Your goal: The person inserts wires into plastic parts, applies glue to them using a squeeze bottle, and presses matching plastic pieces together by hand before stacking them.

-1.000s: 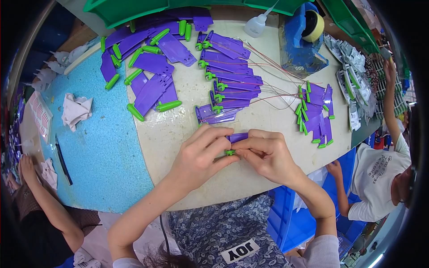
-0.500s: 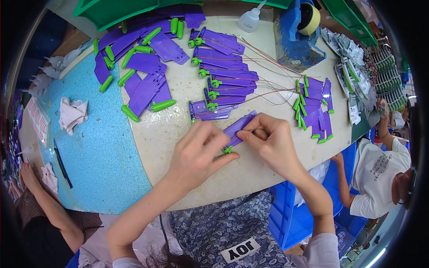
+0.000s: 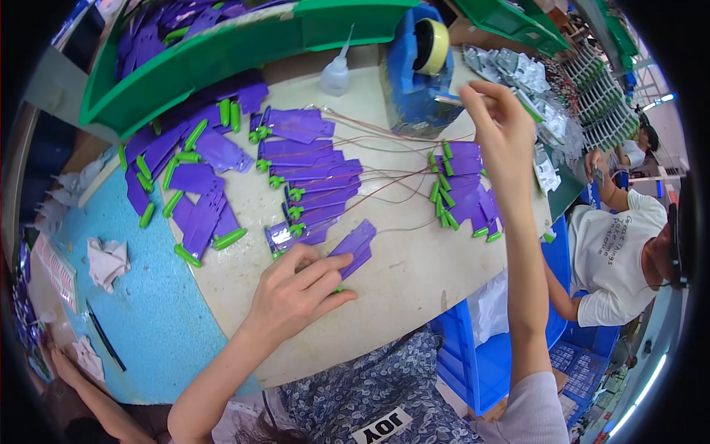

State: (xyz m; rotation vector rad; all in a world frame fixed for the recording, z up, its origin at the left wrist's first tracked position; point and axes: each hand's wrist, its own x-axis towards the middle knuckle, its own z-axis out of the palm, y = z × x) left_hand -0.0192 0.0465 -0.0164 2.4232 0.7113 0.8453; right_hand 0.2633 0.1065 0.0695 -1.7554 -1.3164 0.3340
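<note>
My left hand [image 3: 299, 290] is closed on a flat purple plastic part [image 3: 355, 248] with a green end, holding it low on the table. A thin wire trails from that part to the right. My right hand [image 3: 504, 126] is raised at the blue tape dispenser [image 3: 414, 100], thumb and forefinger closed at its front edge on what looks like a short strip of clear tape [image 3: 447, 98]. Beyond my left hand lies a row of purple parts [image 3: 318, 174] with green knobs and thin wires. The wires run right to a smaller cluster of purple parts with green tips [image 3: 462, 181].
Loose purple-and-green parts [image 3: 200, 214] are piled on the left. Behind them runs a green bin [image 3: 244, 44], and a squeeze bottle [image 3: 335, 76] stands beside the dispenser. Grey-white pieces [image 3: 518, 70] are heaped at back right. A blue crate [image 3: 462, 355] and a co-worker [image 3: 614, 251] are at the right.
My right hand has left the purple part and moved up and right to the tape dispenser. My left hand still holds the part. The whole view has shifted.
</note>
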